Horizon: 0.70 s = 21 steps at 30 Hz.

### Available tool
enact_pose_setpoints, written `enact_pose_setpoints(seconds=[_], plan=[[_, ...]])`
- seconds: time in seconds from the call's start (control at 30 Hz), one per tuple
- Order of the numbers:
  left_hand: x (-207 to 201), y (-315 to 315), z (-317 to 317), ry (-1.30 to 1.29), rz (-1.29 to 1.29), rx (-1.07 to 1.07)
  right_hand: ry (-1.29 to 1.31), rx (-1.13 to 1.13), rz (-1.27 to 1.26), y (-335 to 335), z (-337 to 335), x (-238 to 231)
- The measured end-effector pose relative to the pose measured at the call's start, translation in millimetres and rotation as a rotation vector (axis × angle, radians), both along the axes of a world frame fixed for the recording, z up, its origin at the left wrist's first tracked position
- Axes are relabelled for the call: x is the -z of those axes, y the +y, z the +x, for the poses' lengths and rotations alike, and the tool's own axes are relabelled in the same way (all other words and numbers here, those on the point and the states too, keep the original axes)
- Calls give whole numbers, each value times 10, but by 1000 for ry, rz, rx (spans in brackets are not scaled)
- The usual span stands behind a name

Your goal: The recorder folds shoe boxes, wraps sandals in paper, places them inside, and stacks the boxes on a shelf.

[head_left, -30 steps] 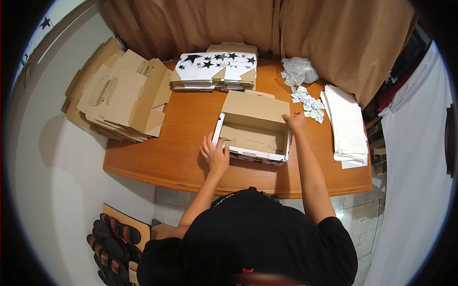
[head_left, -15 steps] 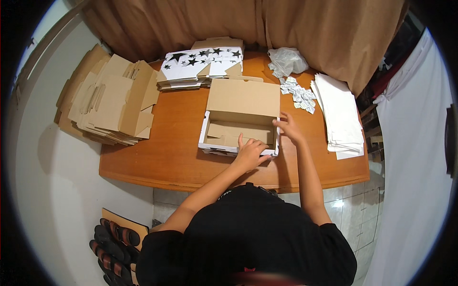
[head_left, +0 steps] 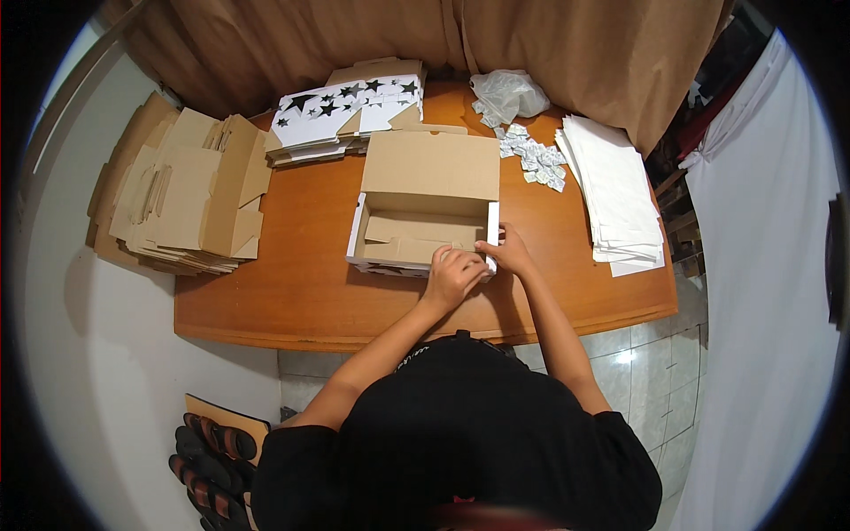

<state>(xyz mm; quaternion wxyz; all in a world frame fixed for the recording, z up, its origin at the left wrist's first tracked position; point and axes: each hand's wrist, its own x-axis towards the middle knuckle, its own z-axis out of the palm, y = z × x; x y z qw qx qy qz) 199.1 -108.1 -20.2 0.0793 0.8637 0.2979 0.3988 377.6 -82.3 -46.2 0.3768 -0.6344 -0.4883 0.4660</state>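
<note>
A person in a black shirt (head_left: 469, 416) had both hands at the near right corner of an open cardboard box (head_left: 357, 232), which sat in the middle of a curved wooden table (head_left: 266, 305). The right hand (head_left: 508, 250) pinched the box's right wall narrowly, thumb on the inner side and fingers outside. The left hand (head_left: 455, 276) bent its fingers over the front edge just beside it; whether they were closed on the cardboard could not be told. The brown lid (head_left: 431, 165) leaned back from the rear edge, and dark star shapes showed on the white front. Behind the box, to the left, lay a stack of star-printed white cardboard (head_left: 332, 115), with a pile of folded brown cardboard (head_left: 186, 190) at the table's left end. To the right were scattered small packets (head_left: 537, 159), a translucent plastic bag (head_left: 509, 95) and a stack of white sheets (head_left: 611, 190). A brown curtain (head_left: 354, 35) hung behind the table.
</note>
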Motion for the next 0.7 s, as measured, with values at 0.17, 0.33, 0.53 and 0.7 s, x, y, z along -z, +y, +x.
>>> enact_pose_setpoints(seconds=[0.17,0.33,0.53,0.7], plan=[[-62,186,71,94,-267,18,-91,62,85,16,76,327],[-36,234,97,142,-478,-104,121,15,45,-124,155,372],[-72,210,229,127,-366,-135,93,200,178,-141,583,464],[-105,131,524,37,-30,-200,-425,484,293,-238,1176,240]])
